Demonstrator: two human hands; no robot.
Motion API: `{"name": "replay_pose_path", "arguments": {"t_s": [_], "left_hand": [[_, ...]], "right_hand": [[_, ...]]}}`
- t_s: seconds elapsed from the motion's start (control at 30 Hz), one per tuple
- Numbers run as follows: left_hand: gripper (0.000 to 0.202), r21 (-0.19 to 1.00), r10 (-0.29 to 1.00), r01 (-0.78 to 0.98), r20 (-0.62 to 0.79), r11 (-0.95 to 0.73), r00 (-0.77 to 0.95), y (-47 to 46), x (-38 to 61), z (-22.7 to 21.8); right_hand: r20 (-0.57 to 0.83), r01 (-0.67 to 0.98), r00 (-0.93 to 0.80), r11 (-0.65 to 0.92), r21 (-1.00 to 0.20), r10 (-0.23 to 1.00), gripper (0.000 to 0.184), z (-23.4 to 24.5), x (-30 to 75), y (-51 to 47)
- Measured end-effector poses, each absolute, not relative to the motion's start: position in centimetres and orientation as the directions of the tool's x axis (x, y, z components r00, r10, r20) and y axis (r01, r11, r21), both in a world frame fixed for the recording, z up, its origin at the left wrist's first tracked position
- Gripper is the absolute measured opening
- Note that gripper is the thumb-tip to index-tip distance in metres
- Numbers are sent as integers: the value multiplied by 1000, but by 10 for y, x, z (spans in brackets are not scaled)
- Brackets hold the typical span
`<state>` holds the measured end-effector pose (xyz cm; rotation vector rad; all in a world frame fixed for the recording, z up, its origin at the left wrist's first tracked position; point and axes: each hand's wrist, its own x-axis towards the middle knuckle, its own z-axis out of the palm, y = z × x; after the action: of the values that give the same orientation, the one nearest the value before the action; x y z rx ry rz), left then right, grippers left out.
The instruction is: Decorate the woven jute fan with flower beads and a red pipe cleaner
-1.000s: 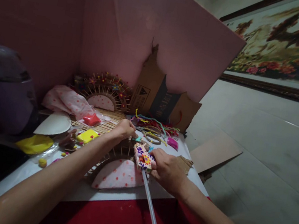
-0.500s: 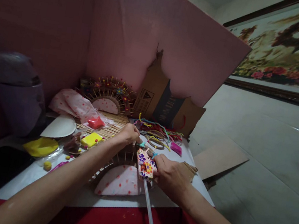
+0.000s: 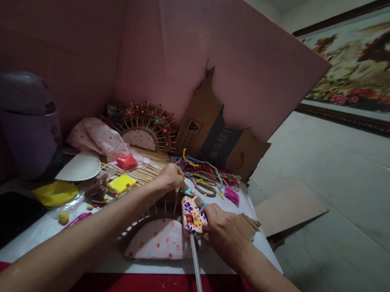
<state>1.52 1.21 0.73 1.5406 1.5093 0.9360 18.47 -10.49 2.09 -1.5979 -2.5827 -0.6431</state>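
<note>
My right hand is wrapped round a floral-patterned hot glue gun. A long translucent glue stick juts from its back end toward me, past the table edge. My left hand is closed in a pinch at the far rim of a half-round fan piece; what its fingertips hold is hidden. Beside those fingertips sits a small turquoise piece. The fan piece has a white, red-dotted half-disc at its near side, with thin sticks spreading from it. My forearm and the glue gun cover parts of it.
A finished-looking fan piece leans at the back beside torn cardboard. Scissors, coloured pipe cleaners and a magenta packet lie behind my hands. Left are yellow clay, bamboo sticks and a purple bin.
The whole view has shifted slightly, so everything sits a little right and lower. Both hands keep nearly the same pose over the fan piece.
</note>
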Motion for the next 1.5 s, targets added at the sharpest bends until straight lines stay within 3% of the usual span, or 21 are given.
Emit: {"name": "replay_pose_path", "arguments": {"t_s": [0.37, 0.73, 0.97, 1.27, 1.5], "left_hand": [[19, 904, 1000, 427, -15, 6, 17, 10, 16, 10], [15, 900, 999, 435, -20, -2, 46, 7, 15, 11], [15, 893, 998, 449, -10, -19, 61, 9, 14, 9], [12, 888, 996, 460, -21, -18, 81, 10, 13, 6], [14, 887, 996, 461, -19, -22, 83, 13, 13, 4]], "right_hand": [[199, 883, -428, 361, 301, 882, 5, 25, 184, -106], [192, 901, -423, 389, 191, 886, 11, 24, 187, -104], [223, 893, -427, 448, -51, 876, 13, 25, 195, -97], [133, 758, -317, 335, -559, 939, 30, 40, 194, -100], [149, 766, -317, 346, -542, 936, 37, 37, 200, -99]]}}
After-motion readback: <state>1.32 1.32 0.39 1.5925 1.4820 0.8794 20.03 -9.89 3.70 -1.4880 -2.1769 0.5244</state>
